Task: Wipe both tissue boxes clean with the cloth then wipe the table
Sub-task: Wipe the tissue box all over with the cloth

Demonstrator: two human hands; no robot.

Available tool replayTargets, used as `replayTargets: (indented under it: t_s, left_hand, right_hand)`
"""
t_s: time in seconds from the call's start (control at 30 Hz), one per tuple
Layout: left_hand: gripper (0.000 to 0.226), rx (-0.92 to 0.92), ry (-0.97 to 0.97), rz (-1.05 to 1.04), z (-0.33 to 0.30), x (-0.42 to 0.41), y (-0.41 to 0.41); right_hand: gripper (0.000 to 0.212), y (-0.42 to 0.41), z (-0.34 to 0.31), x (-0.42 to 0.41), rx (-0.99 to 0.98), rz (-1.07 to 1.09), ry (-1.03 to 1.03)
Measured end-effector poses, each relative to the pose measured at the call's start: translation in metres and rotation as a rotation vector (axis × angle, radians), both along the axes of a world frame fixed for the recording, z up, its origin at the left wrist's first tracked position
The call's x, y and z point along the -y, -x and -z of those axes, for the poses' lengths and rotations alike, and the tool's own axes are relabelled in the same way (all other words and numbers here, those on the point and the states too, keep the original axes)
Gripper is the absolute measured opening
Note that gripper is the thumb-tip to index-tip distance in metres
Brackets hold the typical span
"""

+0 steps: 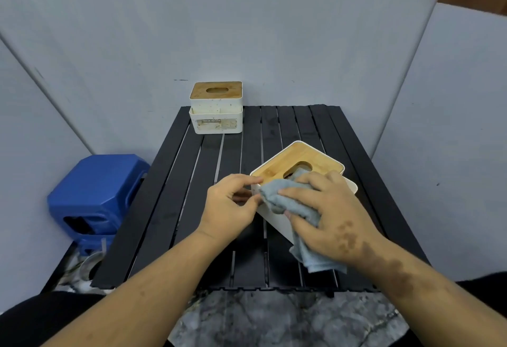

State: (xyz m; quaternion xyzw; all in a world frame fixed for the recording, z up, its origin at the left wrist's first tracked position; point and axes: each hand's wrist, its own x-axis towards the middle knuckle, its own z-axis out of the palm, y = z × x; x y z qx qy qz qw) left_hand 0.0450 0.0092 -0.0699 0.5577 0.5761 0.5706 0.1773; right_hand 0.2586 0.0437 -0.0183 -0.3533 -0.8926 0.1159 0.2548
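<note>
While the left hand [229, 204] is pinching the corner of the near tissue box [299, 166] to keep it from sliding, the right hand [326, 217] is gripping the grey cloth [277, 195] and pressing it on the box's side. This box is sitting tilted near the table's [170, 209] right edge. Another tissue box [216, 107] is waiting at the far left corner, out of the way.

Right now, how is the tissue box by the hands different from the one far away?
The near tissue box is tipped up, gripped by the left hand and rubbed with the cloth under the right hand. The far tissue box stands flat, untouched, speckled and labelled. Both are white with wooden slotted lids.
</note>
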Motion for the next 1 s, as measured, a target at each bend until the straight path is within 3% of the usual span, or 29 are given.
replayTargets:
  t_s: [0.1, 0.3, 0.47, 0.63, 0.77, 1.0]
  left_hand:
    - [0.048, -0.008, 0.001, -0.005, -0.001, 0.001, 0.001]
    - [0.031, -0.088, 0.011, 0.021, -0.005, 0.004, 0.000]
    - [0.049, -0.602, -0.018, -0.053, -0.044, -0.006, -0.026]
    - [0.055, -1.001, 0.518, 0.105, -0.087, -0.042, -0.093]
    - [0.048, -0.909, 0.614, 0.128, -0.085, -0.052, -0.105]
    - [0.060, -0.555, 0.468, 0.110, -0.087, -0.038, -0.091]
  right_hand:
    - [0.039, -0.016, 0.000, -0.009, -0.007, -0.001, 0.010]
    - [0.037, -0.065, 0.016, -0.067, -0.060, 0.264, 0.060]
    - [0.026, -0.084, 0.030, -0.057, -0.354, 0.312, 0.231]
    - [0.032, -0.083, 0.047, -0.049, -0.539, 0.322, 0.297]
    - [0.033, -0.085, 0.049, -0.048, -0.589, 0.301, 0.335]
    - [0.035, -0.086, 0.036, -0.044, -0.580, 0.215, 0.143]
